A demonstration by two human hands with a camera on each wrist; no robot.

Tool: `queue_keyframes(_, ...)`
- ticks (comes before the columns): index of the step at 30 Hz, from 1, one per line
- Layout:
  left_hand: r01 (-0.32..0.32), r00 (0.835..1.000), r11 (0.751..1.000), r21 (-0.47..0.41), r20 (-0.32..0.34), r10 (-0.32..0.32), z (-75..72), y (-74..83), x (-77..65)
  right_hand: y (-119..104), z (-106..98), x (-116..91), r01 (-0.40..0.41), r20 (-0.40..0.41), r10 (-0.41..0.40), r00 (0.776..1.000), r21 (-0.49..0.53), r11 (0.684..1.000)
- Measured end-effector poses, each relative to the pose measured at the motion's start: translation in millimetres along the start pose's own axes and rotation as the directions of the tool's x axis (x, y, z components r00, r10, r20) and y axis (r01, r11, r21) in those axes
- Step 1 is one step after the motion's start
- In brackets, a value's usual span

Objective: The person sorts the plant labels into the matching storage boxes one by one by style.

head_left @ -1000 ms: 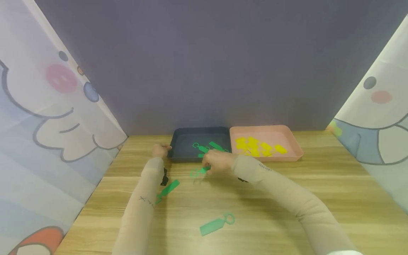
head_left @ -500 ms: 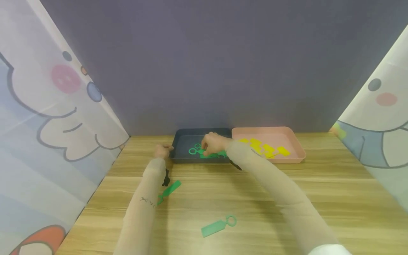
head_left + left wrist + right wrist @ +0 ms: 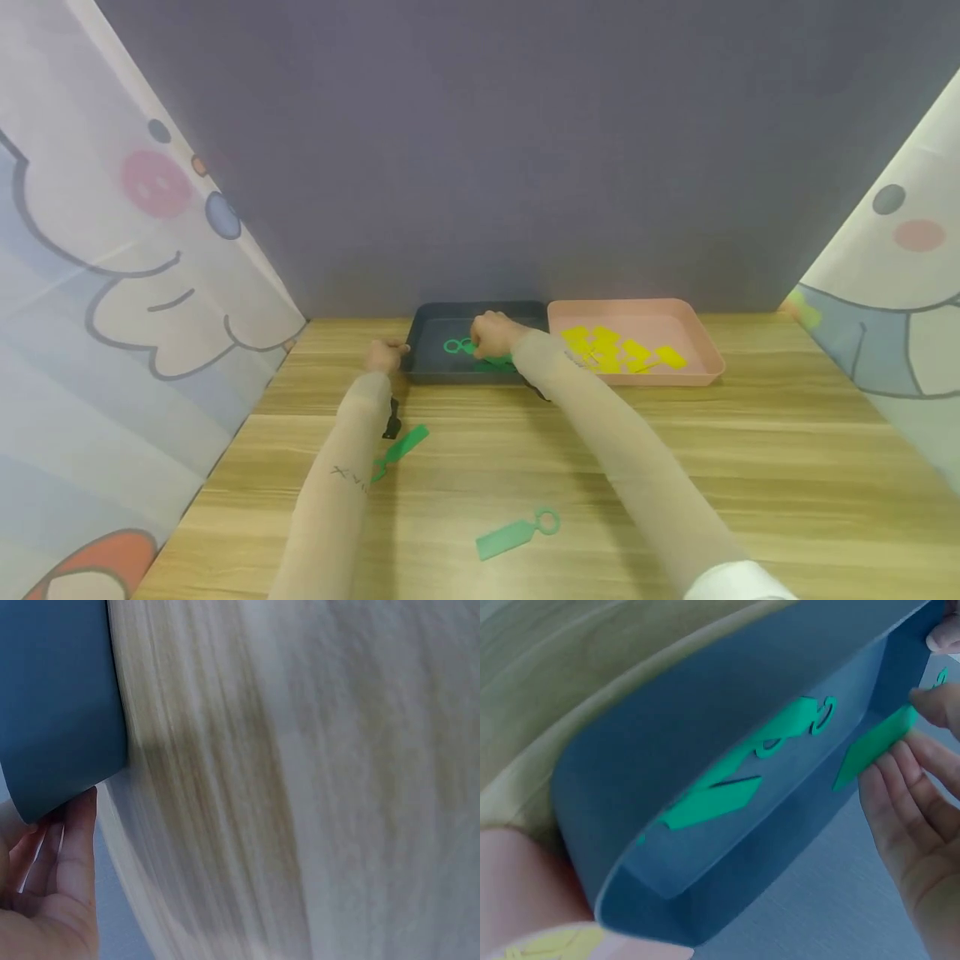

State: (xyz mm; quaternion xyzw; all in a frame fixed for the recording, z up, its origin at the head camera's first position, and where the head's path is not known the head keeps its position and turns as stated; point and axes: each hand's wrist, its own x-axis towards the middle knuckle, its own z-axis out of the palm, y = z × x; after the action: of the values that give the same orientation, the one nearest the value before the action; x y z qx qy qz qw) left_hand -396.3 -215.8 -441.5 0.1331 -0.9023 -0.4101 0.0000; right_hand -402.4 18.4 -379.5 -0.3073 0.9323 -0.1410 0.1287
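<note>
My left hand (image 3: pixel 385 355) grips the left end wall of a dark blue tray (image 3: pixel 438 329). In the left wrist view, its fingers (image 3: pixel 75 862) lie against the outside of that wall. My right hand (image 3: pixel 493 335) is over the same tray, pinching a flat green tag (image 3: pixel 874 746) between thumb and fingers. The held tag's ring end is partly hidden behind the thumb. Under the right hand, several green tags (image 3: pixel 716 806) with ring ends lie in a pile on the tray floor. From the head view, the hand and sleeve cover part of that pile.
A pink tray (image 3: pixel 708 367) holding several yellow tags (image 3: pixel 600 346) adjoins the dark tray on the right. On the wooden table lie a pale green tag (image 3: pixel 504 540) near the front and a darker green one (image 3: pixel 407 443) beside the left forearm. A grey panel (image 3: pixel 480 167) rises behind the trays.
My right hand has carried a green tag from the table in front of the dark tray up and over into it. My left hand stays at the tray's left end.
</note>
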Motion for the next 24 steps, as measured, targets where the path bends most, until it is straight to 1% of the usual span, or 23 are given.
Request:
queue_keyframes(5,-0.001,1.000,1.000,-0.001,-0.011,0.001,-0.9,0.0,-1.1,-4,8,6,-0.031,-0.024,0.030,0.999,-0.027,0.999)
queue_keyframes(8,-0.003,1.000,1.000,0.012,-0.014,0.003,-0.7,1.0,-2.5,-7,15,10,-0.063,-0.036,0.061,0.997,-0.054,0.997)
queue_keyframes(12,0.009,1.000,1.000,0.018,0.003,-0.009,-0.2,1.2,-3.8,-10,24,16,-0.099,-0.038,0.097,0.995,-0.049,0.994)
queue_keyframes(14,0.013,1.000,1.000,0.004,0.007,-0.013,-0.6,1.5,-3.7,-11,27,18,-0.102,-0.048,0.100,0.994,-0.044,0.994)
queue_keyframes(16,0.008,1.000,1.000,0.001,0.006,-0.008,-1.3,2.0,-3.4,-11,29,20,-0.101,-0.072,0.098,0.993,-0.037,0.994)
queue_keyframes(19,0.001,1.000,1.000,0.008,0.002,-0.001,-2.7,3.1,-3.1,-11,33,23,-0.104,-0.080,0.100,0.992,-0.044,0.994)
queue_keyframes(24,0.000,1.000,0.999,0.042,0.004,0.000,-3.5,3.0,-3.0,-10,41,25,-0.118,-0.057,0.114,0.992,-0.062,0.991)
